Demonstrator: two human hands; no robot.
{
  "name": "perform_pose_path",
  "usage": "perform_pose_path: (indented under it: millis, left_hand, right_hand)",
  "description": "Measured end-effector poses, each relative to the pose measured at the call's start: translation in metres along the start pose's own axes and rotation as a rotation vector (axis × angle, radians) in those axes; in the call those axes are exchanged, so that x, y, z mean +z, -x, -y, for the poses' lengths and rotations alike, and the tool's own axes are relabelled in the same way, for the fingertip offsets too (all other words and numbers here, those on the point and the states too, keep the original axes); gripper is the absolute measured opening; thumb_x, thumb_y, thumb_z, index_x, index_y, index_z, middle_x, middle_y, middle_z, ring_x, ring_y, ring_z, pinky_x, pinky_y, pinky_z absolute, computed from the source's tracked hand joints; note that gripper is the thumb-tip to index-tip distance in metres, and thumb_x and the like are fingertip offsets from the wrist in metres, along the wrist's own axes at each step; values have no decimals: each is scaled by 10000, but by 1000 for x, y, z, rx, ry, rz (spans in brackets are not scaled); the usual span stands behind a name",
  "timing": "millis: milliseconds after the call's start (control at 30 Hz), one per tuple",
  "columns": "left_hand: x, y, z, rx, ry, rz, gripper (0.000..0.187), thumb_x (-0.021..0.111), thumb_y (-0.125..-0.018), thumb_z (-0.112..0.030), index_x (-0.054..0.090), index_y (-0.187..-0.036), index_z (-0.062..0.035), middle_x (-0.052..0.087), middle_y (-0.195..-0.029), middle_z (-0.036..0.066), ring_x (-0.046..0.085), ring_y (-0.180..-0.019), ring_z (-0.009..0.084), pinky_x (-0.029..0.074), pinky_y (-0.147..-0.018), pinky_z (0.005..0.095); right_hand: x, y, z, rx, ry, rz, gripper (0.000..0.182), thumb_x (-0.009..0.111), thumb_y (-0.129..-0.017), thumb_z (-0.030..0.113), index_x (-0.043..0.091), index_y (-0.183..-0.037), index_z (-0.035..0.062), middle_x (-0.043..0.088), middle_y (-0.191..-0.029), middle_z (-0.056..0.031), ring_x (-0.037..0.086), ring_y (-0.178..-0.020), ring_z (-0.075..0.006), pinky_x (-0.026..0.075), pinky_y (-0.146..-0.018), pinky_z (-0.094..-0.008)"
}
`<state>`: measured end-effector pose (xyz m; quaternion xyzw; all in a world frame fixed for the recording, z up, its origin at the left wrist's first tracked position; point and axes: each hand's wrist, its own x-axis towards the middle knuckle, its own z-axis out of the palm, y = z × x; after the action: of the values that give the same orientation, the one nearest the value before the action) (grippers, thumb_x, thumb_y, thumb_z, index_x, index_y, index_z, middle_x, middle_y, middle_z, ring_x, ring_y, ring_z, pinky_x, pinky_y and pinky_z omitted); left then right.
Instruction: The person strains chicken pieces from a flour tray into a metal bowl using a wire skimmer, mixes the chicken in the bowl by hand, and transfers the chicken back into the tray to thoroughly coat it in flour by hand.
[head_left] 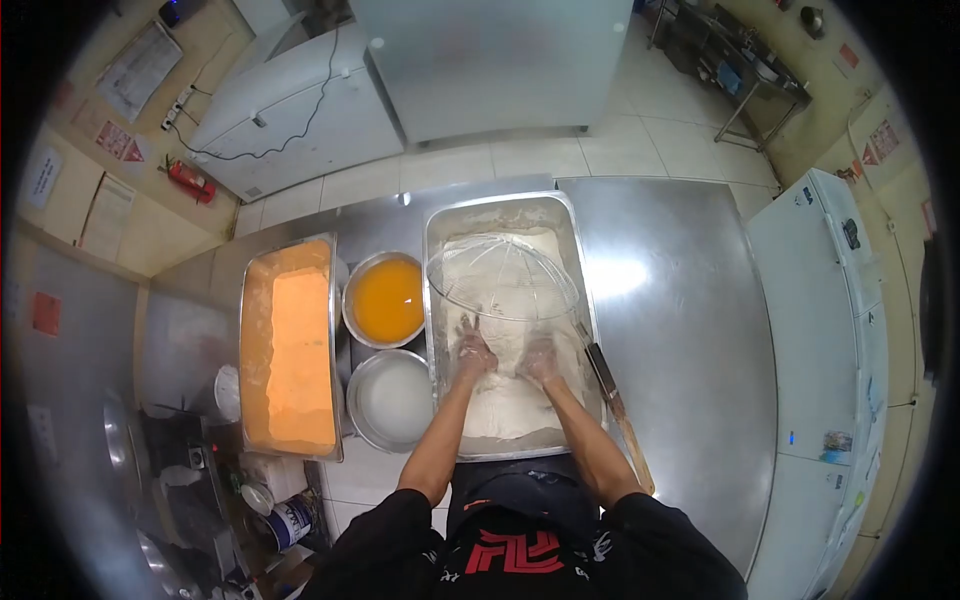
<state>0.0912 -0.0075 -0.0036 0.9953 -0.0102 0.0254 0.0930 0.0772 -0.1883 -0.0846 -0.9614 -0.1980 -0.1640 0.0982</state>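
Flour-like powder [505, 405] lies in the deep metal tray [432, 215] directly in front of the person, spread beneath and around both hands. Its bed is longer than it is wide, and that long axis runs away from the body, roughly in line with the forearms, so the powder extends ahead of the fingers as well as back toward the wrists. The left hand [476, 352] is on the left half of the bed and the right hand [540, 358] on the right half, about level, with a strip of powder between them. Neither is plainly nearer to its middle.

The left fingers look spread and released, pointing forward; the right ones are blurred and whitened, and whether they are curled round anything cannot be told.

Just ahead of the fingertips, a curved wire basket [503, 317] rests across the far part of the tray. A long handle [629, 435], seemingly joined to it, slants over the right rim toward the body, outside the right forearm and nearer to that arm.

Beyond the left rim stand a bowl of orange-yellow liquid [388, 300] and, closer to the person, a bowl of cloudy liquid [395, 400]. Farther left is a tray of orange powder [300, 360].
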Motion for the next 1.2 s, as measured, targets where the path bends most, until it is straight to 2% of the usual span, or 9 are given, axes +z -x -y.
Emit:
perform_pose_path:
  millis: [100,300,533,667,767,800,833,933,1200]
  left_hand:
    - [38,-13,17,7,178,193,604,588,-611,-192,426,-1129,73,528,-1061,241,474,-1038,353,361,-926,373]
    - [-142,-5,-13,-27,505,105,323,608,-628,-231,556,-803,36,574,-784,200,553,-783,338,435,-678,412]
    - [-139,-30,11,-15,673,277,241,590,-700,-211,547,-773,15,571,-739,165,555,-718,273,430,-653,406]
    - [-79,-35,23,116,775,188,251,575,-704,-204,549,-841,4,573,-744,164,561,-757,263,442,-679,401]
    - [-81,-17,1,320,-78,-302,383,559,-711,-250,542,-1000,1,603,-852,177,575,-865,287,453,-759,380]
    - [-66,-9,-2,267,-147,-247,421,549,-710,-282,552,-1028,-6,598,-923,188,563,-929,296,440,-807,371]
    - [-51,1,-3,209,-212,-187,460,539,-710,-314,562,-1057,-13,594,-994,199,550,-992,305,428,-855,363]
    - [-30,10,8,-115,284,479,520,556,-682,-365,579,-1037,15,558,-1062,229,518,-1046,325,394,-902,358]
    - [-47,-53,44,135,365,527,460,514,-751,-337,548,-1032,26,539,-1039,259,492,-1032,356,377,-898,372]
  right_hand:
    - [-60,-55,1,357,-345,671,492,574,-677,246,519,-1027,-95,559,-978,-255,543,-953,-339,426,-849,-385]
    - [-143,-54,15,160,-416,186,406,564,-743,325,574,-869,-60,577,-816,-231,558,-790,-343,442,-735,-420]
    - [-130,-79,-28,247,-374,789,396,516,-790,336,584,-953,-18,582,-921,-211,553,-830,-330,444,-759,-419]
    - [15,-20,-40,560,-544,435,355,490,-764,262,577,-934,-37,566,-968,-213,559,-867,-334,461,-718,-429]
    - [-22,-27,-7,182,-202,309,444,537,-739,384,598,-853,-40,589,-899,-197,568,-786,-341,458,-690,-440]
    - [-44,-35,2,54,-83,268,478,553,-731,425,606,-826,-41,597,-876,-192,571,-760,-344,457,-680,-444]
    - [-149,-91,13,33,-247,1039,375,492,-741,253,560,-961,-43,527,-1043,-258,534,-966,-346,426,-825,-449]
    - [-129,-76,-4,25,-247,1095,452,495,-743,246,499,-1102,-28,533,-1056,-246,531,-986,-346,407,-863,-440]
    - [10,-115,-28,387,-317,427,508,504,-737,252,450,-1162,-21,560,-1015,-228,552,-953,-335,422,-850,-423]
